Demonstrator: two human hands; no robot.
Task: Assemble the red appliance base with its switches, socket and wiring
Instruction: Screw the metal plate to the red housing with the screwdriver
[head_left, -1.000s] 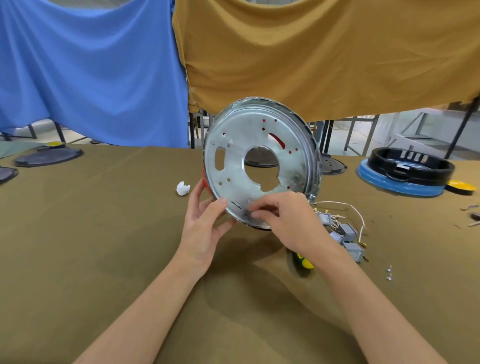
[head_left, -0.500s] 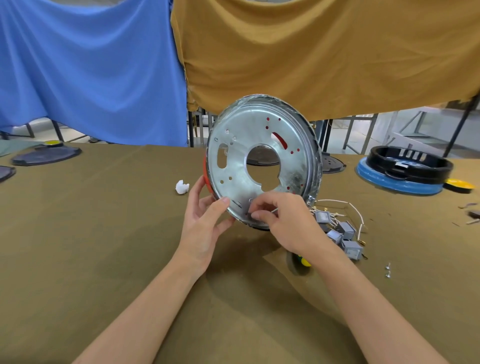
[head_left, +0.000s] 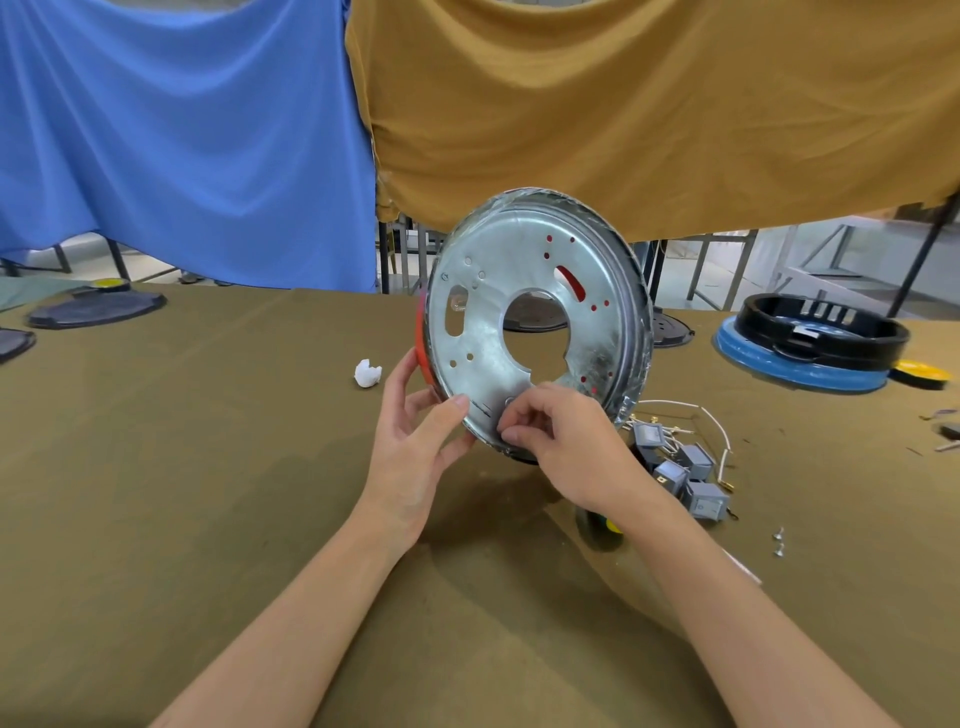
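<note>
Blue cloth (head_left: 176, 140) fills the upper left of the frame, mustard cloth (head_left: 649, 104) the upper right. Lower, on the olive table cover (head_left: 182, 493), a white scrap (head_left: 367, 373) lies left of centre. The left hand (head_left: 415, 447) grips the lower left rim of the appliance base (head_left: 537, 322), held upright at centre, silver metal facing the camera with red showing at its edge. The right hand (head_left: 566, 447) pinches something small against the base's lower edge; what it is cannot be told. Grey switches (head_left: 685, 473) and white wiring (head_left: 696, 415) lie right of centre, a black ring (head_left: 826, 332) at far right.

place: workshop | cues: cloth-covered bench (head_left: 156, 467), hung drapes (head_left: 182, 130), loose appliance pts (head_left: 810, 338)
</note>
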